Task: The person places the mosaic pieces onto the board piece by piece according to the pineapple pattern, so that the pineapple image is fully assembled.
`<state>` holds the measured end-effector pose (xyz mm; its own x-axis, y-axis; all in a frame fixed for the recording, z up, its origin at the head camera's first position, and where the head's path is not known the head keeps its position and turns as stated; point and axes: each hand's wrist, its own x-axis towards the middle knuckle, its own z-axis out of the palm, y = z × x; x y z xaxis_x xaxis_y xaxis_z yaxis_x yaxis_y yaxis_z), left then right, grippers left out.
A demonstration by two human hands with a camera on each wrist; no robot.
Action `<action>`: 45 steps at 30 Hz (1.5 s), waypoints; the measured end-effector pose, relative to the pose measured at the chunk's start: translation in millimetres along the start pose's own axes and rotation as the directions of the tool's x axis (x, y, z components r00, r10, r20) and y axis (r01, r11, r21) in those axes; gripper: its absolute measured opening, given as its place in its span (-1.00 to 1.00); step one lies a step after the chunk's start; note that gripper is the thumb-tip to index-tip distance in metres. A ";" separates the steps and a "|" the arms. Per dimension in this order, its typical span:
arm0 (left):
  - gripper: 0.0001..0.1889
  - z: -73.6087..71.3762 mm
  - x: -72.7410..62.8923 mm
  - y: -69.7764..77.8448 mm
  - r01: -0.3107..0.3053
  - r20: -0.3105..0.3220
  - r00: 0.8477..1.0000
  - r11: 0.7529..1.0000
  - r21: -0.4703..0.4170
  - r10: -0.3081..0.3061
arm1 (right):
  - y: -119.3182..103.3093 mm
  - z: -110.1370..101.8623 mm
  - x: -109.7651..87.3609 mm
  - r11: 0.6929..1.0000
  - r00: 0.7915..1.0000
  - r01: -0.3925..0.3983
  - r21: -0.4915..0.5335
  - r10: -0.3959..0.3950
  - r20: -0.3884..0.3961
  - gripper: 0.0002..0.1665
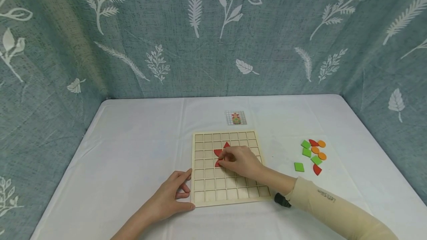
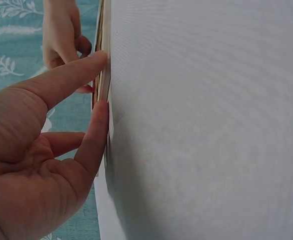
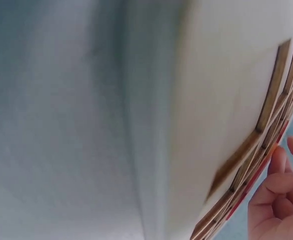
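Sleeve (image 1: 337, 210) lettered "LetsSlim"; right hand (image 1: 242, 162) touches red piece (image 1: 217, 164).

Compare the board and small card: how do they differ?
Size: the board is far larger than the card.
Surface: the board carries red pieces; the card shows printed colors.
Place: in the head view, the card lies beyond the board.
Shared: both lie on the table and show grids.

White table (image 1: 140, 140) carries gridded board (image 1: 210, 185), card (image 1: 236, 118) — tiles (image 1: 306, 152).

Board (image 1: 210, 184) on table (image 1: 150, 129), card (image 1: 236, 118) behind, pieces (image 1: 315, 150) right, some apparently touching
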<state>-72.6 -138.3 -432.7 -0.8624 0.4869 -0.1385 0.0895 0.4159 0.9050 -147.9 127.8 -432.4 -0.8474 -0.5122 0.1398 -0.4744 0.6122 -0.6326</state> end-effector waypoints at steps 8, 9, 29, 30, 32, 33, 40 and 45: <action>-0.01 0.3 -0.6 0.9 -0.003 -0.001 1.000 1.000 -0.007 0.003 | 5.2 -19.8 -5.8 0.982 0.992 -0.114 0.149 0.120 -0.035 -0.89; -0.01 0.3 -0.5 1.1 -0.003 -0.001 1.000 1.000 -0.007 0.003 | 6.5 -23.3 -7.2 0.979 0.989 -0.130 0.159 0.140 -0.049 -0.87; -0.01 0.2 -1.0 1.7 0.001 -0.003 1.000 1.000 -0.001 -0.001 | 48.2 -72.5 -59.1 0.914 0.892 -0.376 0.151 0.402 -0.207 -0.65; -0.01 0.2 -1.0 1.8 0.003 -0.004 1.000 1.000 -0.003 -0.003 | 50.1 -74.9 -62.0 0.911 0.889 -0.385 0.146 0.409 -0.206 -0.64; 0.00 0.3 -0.8 2.0 0.007 -0.006 1.000 1.000 -0.002 -0.007 | 54.2 -79.7 -67.8 0.908 0.887 -0.396 0.136 0.416 -0.200 -0.61; 0.00 0.3 -0.8 2.1 0.008 -0.006 1.000 1.000 -0.002 -0.008 | 56.3 -82.0 -70.8 0.909 0.888 -0.396 0.128 0.415 -0.197 -0.60; 0.01 -0.2 -0.6 3.0 0.014 -0.004 1.000 1.000 -0.005 -0.014 | 68.9 -95.2 -90.7 0.904 0.888 -0.416 0.101 0.427 -0.170 -0.54; 0.01 -0.7 -1.2 3.0 0.010 -0.002 1.000 1.000 -0.018 -0.010 | 74.6 -101.7 -101.3 0.896 0.882 -0.433 0.095 0.443 -0.162 -0.50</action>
<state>-71.6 -138.1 -429.5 -0.8641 0.4816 -0.1465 0.0723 0.4067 0.9107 -121.7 286.6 -416.3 -0.9960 -0.0830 -0.0335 -0.0359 0.7135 -0.6998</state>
